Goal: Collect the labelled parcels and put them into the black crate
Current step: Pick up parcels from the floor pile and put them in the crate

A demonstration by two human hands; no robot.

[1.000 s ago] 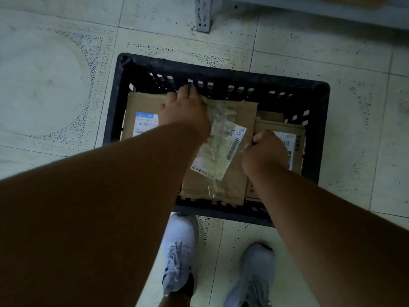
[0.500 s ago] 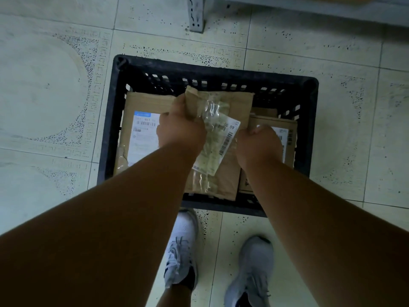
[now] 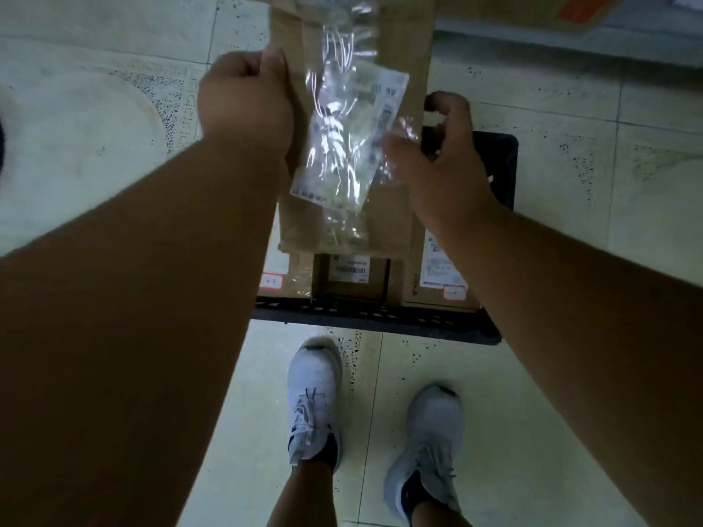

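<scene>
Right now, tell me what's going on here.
A person stands over a black crate on the tiled floor, holding a brown parcel with shiny tape and a white label up in front of them, above the crate. The left hand grips the parcel's left edge; the right hand pinches its right side. Several other labelled parcels, such as one small box, already lie in the crate.
</scene>
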